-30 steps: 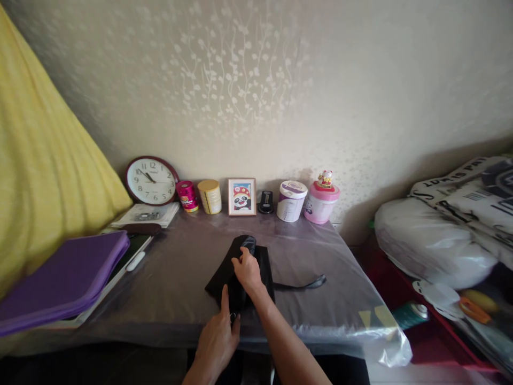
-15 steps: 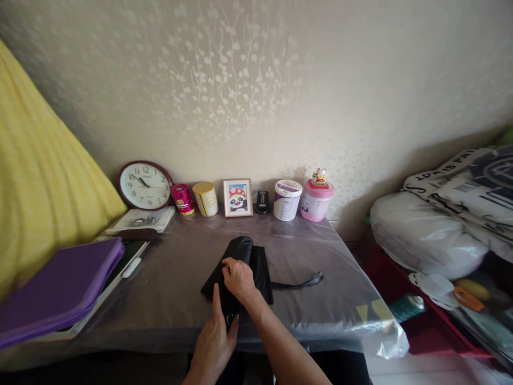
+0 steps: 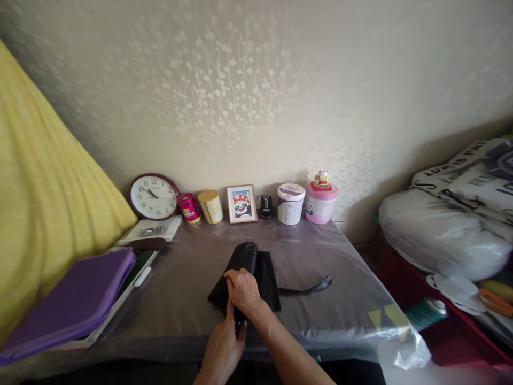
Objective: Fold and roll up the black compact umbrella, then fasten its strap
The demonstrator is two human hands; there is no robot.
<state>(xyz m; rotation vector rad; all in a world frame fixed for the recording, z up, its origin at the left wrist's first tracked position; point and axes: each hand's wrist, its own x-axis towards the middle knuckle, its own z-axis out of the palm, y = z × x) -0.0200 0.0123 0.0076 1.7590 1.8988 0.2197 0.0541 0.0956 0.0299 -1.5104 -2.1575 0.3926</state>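
While clutched: blk pouch [image 3: 256, 267], contents hidden.

Bare table [image 3: 188, 299] flanks the umbrella [image 3: 248, 270]; jars [image 3: 290, 203] line the wall.

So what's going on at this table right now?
A person works on a black folded umbrella lying on the plastic-covered table. The right hand presses down on its fabric, while the left hand holds the near end by the table edge. Its strap trails off to the right. A clock, tins and a framed picture line the wall.
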